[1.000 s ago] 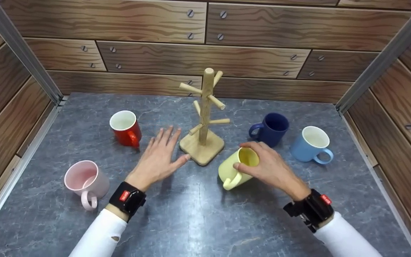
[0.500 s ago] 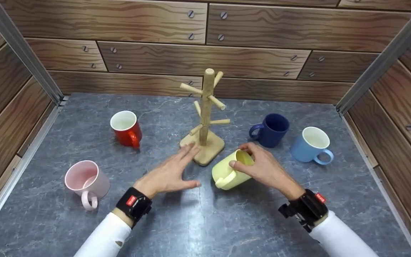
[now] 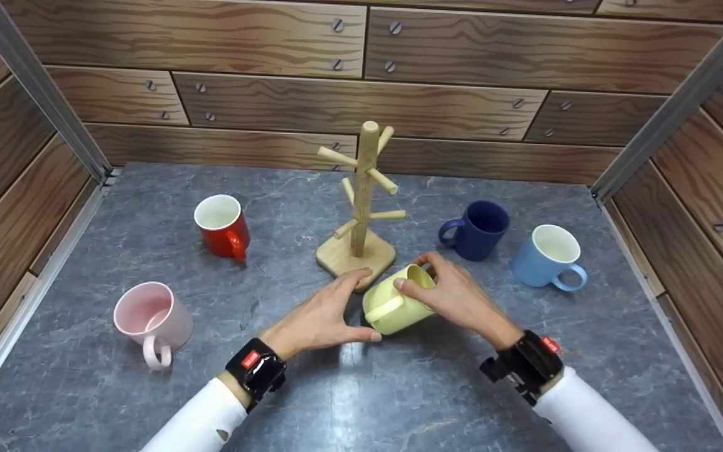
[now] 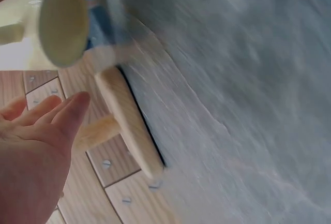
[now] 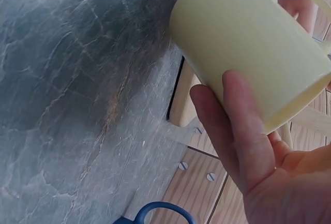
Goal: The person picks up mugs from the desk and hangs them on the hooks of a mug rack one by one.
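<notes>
My right hand [image 3: 452, 292] grips a yellow mug [image 3: 393, 309] near its rim, the thumb on the handle side. The mug is tilted, its mouth toward the right palm and its base to the left. In the right wrist view, fingers [image 5: 243, 115] lie along the side of the mug [image 5: 248, 43]. My left hand [image 3: 317, 317] is beside the mug's base with fingers and thumb spread. The left wrist view shows a gap between that hand [image 4: 39, 146] and the mug base [image 4: 63, 22]. Just behind stands a wooden mug tree [image 3: 361, 201] with bare pegs.
On the grey marbled tabletop [image 3: 261, 408], a red mug [image 3: 220, 229] and a pink mug [image 3: 154, 320] stand at left. A dark blue mug [image 3: 477, 232] and a light blue mug [image 3: 543, 257] stand at right. Wood-patterned walls [image 3: 242, 100] enclose the back and sides.
The right hand has carried the yellow mug a little leftward and tilted it further over. My left hand has moved right from beside the mug tree to the mug's base.
</notes>
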### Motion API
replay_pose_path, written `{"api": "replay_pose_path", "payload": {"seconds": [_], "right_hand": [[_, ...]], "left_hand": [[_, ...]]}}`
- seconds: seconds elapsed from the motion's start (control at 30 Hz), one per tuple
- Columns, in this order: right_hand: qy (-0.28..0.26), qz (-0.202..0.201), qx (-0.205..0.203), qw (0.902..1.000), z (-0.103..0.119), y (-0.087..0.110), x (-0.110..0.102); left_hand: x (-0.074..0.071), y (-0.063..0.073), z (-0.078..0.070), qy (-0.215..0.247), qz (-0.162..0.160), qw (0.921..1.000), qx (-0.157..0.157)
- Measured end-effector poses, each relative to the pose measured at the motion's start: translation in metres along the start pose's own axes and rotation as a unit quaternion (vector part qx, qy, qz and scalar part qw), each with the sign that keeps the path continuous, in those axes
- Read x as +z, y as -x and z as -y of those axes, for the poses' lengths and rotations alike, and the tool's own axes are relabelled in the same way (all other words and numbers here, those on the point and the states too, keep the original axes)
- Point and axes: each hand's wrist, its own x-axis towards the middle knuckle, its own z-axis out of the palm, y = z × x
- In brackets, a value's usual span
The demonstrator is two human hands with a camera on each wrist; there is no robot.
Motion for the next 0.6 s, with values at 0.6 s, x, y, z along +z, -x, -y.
{"api": "replay_pose_path", "payload": {"seconds": [0.6], "right_hand": [[-0.079,0.051,-0.024,0.9952,0.006,0.003,0.001]], "left_hand": [[-0.003,-0.004,-0.014,0.087,-0.045,0.9949,0.024]]}}
